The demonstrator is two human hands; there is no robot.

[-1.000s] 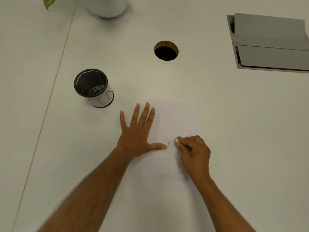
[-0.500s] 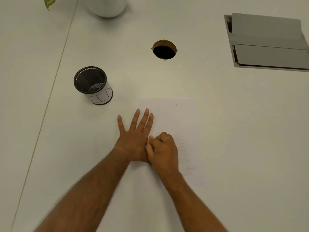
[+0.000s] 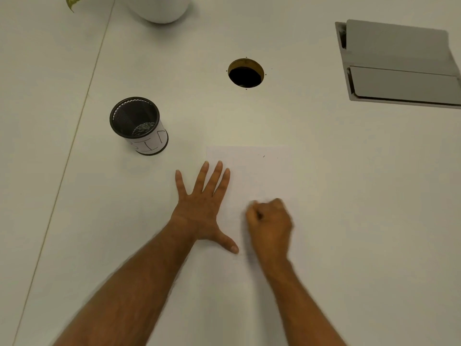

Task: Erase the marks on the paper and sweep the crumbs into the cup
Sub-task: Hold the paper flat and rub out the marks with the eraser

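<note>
Right hand [image 3: 270, 224] fisted, moved right off flat left hand [image 3: 203, 208], blurred on paper [image 3: 262, 176].

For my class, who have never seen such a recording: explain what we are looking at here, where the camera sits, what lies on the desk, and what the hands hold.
There is no machine here: a person works with bare hands, filmed by a camera worn on the head, looking down. On the white desk lies a sheet of paper. The left hand presses flat on its left edge, fingers spread. The right hand is curled into a fist over the paper and blurred; what it grips is hidden. Beyond the left hand stands a black mesh cup. Further off are a round cable hole, a grey flap cover and a white pot.
</note>
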